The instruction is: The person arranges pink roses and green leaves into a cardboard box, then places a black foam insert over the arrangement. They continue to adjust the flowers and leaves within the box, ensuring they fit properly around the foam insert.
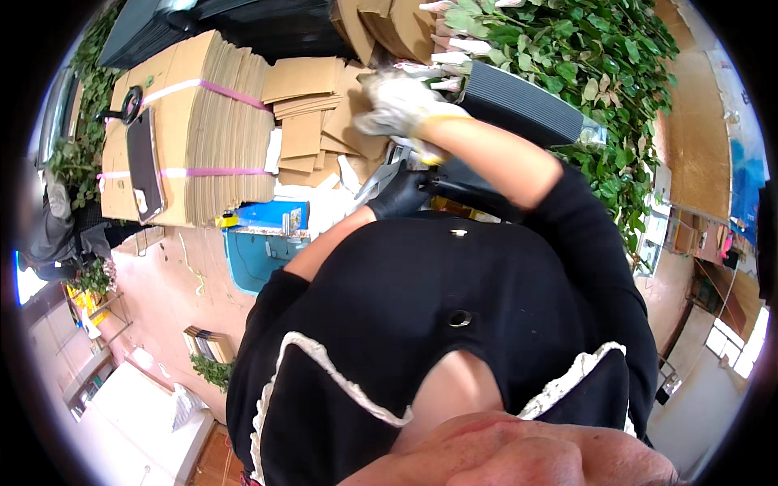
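Observation:
My left hand [400, 194], in a black glove, is close to my body at the middle of the bench. Its fingers look curled beside a silvery, flat-sided piece [381, 176]; what they hold is partly hidden. Farther out, my right hand [401, 104] wears a whitish glove and is smeared by motion, so its fingers are not distinct. It is over loose cardboard pieces [301, 134], next to a black ribbed block [523, 104]. Behind that block lie leafy stems [567, 49], several with pale wrapped ends [470, 47] pointing toward my right hand.
At left, a thick stack of flat cardboard [231, 130] is bound with pink straps, and a dark phone [144, 166] rests on it. Below the bench edge stands a blue bin [247, 261]. Another person's grey sleeve [57, 235] shows at far left.

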Action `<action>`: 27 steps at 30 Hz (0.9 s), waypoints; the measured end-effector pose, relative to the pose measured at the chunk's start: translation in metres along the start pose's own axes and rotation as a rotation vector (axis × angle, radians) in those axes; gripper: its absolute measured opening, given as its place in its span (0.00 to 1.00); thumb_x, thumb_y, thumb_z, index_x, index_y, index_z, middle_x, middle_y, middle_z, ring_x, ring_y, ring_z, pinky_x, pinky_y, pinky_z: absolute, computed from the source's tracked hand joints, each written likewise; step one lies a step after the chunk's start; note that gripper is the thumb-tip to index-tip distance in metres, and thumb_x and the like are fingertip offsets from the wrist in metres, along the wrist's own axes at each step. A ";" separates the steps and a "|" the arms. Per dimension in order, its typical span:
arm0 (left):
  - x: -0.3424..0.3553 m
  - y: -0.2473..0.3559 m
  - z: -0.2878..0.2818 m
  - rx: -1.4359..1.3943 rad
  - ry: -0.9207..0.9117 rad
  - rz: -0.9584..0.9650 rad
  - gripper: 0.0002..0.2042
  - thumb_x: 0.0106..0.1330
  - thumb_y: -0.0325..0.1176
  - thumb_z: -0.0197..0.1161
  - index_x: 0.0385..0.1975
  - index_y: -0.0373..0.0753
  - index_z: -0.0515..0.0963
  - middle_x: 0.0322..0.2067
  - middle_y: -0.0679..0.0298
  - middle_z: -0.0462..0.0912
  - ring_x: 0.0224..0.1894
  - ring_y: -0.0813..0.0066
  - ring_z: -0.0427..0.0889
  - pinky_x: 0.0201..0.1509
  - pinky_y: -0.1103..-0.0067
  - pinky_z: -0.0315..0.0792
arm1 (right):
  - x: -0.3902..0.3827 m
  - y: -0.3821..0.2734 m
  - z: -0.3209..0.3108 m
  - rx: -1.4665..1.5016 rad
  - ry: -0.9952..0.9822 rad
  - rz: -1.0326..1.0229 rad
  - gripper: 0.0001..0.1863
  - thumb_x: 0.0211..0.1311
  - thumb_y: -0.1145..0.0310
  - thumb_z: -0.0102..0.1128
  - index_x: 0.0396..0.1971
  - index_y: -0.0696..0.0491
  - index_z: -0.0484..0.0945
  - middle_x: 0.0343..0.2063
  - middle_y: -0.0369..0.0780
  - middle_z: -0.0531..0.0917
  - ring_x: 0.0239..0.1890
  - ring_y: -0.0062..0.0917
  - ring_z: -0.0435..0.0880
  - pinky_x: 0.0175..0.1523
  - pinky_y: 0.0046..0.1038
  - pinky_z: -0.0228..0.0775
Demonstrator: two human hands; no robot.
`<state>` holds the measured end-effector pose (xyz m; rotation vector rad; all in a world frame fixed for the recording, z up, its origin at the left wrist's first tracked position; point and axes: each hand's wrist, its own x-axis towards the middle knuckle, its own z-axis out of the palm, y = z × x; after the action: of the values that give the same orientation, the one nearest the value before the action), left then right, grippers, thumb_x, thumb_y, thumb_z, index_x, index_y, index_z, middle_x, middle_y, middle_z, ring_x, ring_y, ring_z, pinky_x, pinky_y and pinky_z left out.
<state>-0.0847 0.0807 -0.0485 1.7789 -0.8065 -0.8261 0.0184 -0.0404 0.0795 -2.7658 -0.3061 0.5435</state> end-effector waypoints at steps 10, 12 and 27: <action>0.000 -0.008 0.003 -0.003 -0.026 -0.040 0.14 0.64 0.28 0.58 0.49 0.37 0.81 0.42 0.49 0.85 0.46 0.56 0.85 0.52 0.70 0.74 | -0.163 0.040 -0.055 1.086 0.514 -0.035 0.09 0.66 0.71 0.57 0.42 0.55 0.81 0.34 0.37 0.86 0.32 0.19 0.83 0.37 0.22 0.77; 0.000 0.007 0.000 -0.064 -0.017 -0.045 0.13 0.67 0.29 0.59 0.49 0.36 0.80 0.43 0.50 0.85 0.46 0.58 0.85 0.52 0.71 0.74 | -0.194 0.049 -0.066 1.124 0.426 0.281 0.09 0.68 0.73 0.54 0.45 0.57 0.79 0.35 0.37 0.86 0.34 0.20 0.84 0.40 0.22 0.78; 0.003 -0.019 0.010 0.068 0.150 0.029 0.13 0.63 0.36 0.60 0.44 0.41 0.83 0.32 0.49 0.84 0.36 0.51 0.84 0.41 0.66 0.76 | 0.016 0.013 0.033 0.212 0.310 -0.304 0.18 0.58 0.56 0.59 0.44 0.51 0.83 0.35 0.46 0.85 0.38 0.43 0.84 0.46 0.37 0.76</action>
<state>-0.0889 0.0794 -0.0702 1.8606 -0.7679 -0.6443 0.0216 -0.0404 0.0409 -2.4841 -0.5463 0.0650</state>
